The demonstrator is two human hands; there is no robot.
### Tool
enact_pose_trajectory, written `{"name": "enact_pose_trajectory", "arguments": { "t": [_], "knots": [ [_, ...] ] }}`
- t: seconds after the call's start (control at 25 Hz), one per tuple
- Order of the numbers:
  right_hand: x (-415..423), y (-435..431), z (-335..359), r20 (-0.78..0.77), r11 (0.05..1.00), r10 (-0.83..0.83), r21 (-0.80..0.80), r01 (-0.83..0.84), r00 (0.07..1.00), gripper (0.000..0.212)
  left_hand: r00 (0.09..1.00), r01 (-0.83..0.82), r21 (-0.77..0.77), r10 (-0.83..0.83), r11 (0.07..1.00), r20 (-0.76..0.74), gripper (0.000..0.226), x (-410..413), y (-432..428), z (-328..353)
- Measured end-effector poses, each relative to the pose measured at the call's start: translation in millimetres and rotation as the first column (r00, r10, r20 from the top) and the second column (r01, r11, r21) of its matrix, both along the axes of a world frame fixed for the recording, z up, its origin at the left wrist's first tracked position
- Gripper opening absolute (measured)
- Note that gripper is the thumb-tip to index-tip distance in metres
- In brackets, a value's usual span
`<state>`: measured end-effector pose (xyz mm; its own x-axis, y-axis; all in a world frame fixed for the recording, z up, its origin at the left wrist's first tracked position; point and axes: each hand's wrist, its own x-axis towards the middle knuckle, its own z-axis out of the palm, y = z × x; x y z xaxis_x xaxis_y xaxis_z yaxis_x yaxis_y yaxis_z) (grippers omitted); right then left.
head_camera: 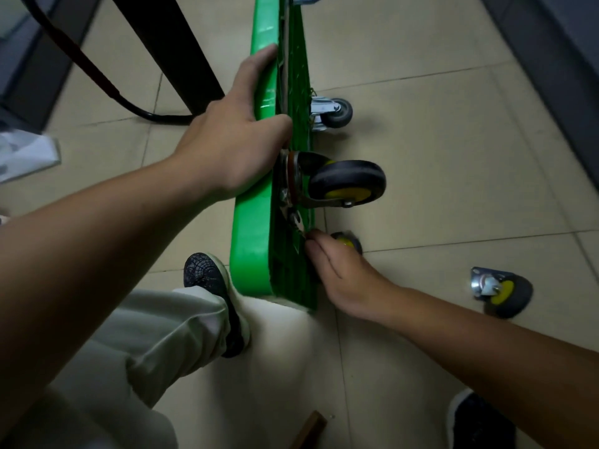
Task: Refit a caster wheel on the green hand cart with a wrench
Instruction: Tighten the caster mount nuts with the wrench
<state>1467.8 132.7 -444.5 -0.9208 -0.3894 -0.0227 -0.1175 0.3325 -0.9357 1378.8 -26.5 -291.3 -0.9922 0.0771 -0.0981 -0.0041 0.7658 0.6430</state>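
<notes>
Tile flr (437, 176), loose caster (502, 291), grn cart (251, 241)

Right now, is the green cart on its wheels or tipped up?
Tipped up: the green cart stands on its edge, its caster wheel pointing sideways.

You're in office or workroom, cannot tell which: beige tiled floor (437, 150), black furniture leg (175, 50), grey panels (554, 56) along both sides.

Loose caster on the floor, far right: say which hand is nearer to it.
Right. The right hand is at the green cart's underside, left of the loose caster; the left hand grips the cart's upper edge, farther off.
</notes>
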Motion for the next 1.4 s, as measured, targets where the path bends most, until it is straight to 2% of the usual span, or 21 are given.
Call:
{"name": "enact_pose_trajectory", "arguments": {
  "t": [0.08,0.16,0.2,0.28,0.36,0.44,0.52,0.56,0.64,0.68,0.76,0.88,1.16,1.24,1.4],
  "knots": [
    [3,-7,9,0.066,1.000,-0.023,0.007,0.022,0.998,0.032,1.000,-0.019,-0.013,0.019,1.000,0.002,0.080,0,2,0],
    [11,-12,22,0.245,0.997,-0.049,-0.038,0.060,0.968,0.036,0.999,-0.039,-0.036,0.039,0.999,0.007,0.081,1,3,1],
    [14,-14,32,0.402,0.988,-0.039,-0.123,0.096,0.915,0.037,0.999,-0.048,-0.046,0.049,0.998,0.011,0.082,1,3,2],
    [16,-15,60,0.702,0.944,0.060,-0.272,0.189,0.709,0.040,0.998,-0.056,-0.065,0.056,0.996,0.008,0.083,2,3,4],
    [9,-14,89,0.841,0.933,0.114,-0.273,0.233,0.529,0.042,0.998,-0.059,-0.085,0.060,0.995,0.003,0.082,1,4,3],
    [5,-12,108,0.882,0.948,0.070,-0.204,0.243,0.467,0.043,0.998,-0.062,-0.107,0.062,0.992,-0.002,0.080,2,5,3],
    [13,-13,112,0.867,0.958,-0.055,-0.094,0.270,0.495,0.044,0.998,-0.062,-0.106,0.061,0.992,-0.011,0.076,4,4,4],
    [21,-13,105,0.808,0.963,-0.162,0.003,0.271,0.566,0.043,0.998,-0.057,-0.096,0.056,0.994,-0.013,0.076,4,3,3],
    [42,-7,83,0.520,0.914,-0.405,0.237,0.329,0.752,0.034,0.999,-0.039,-0.089,0.038,0.995,-0.015,0.076,3,2,4],
    [52,-1,70,0.358,0.870,-0.488,0.279,0.407,0.796,0.027,0.999,-0.033,-0.089,0.032,0.996,-0.009,0.076,3,1,4],
    [63,5,51,0.204,0.826,-0.563,0.174,0.536,0.801,0.015,1.000,-0.029,-0.096,0.029,0.995,-0.009,0.076,3,0,2],
    [63,7,23,0.136,0.809,-0.582,-0.003,0.588,0.802,0.011,1.000,-0.012,-0.078,0.012,0.997,0.008,0.081,-1,2,-2],
    [28,-4,3,-0.079,0.882,-0.466,-0.124,0.455,0.881,0.017,1.000,0.002,-0.050,-0.001,0.999,0.030,0.083,-4,-2,-5],
    [25,-9,-1,-0.052,0.888,-0.441,-0.167,0.428,0.896,0.017,1.000,-0.003,-0.036,0.004,0.999,0.025,0.083,-6,-3,-5],
    [30,-17,-5,0.094,0.891,-0.354,-0.268,0.366,0.931,0.018,1.000,-0.007,-0.039,0.009,0.999,0.026,0.083,-4,-4,-3]
  ]
}}
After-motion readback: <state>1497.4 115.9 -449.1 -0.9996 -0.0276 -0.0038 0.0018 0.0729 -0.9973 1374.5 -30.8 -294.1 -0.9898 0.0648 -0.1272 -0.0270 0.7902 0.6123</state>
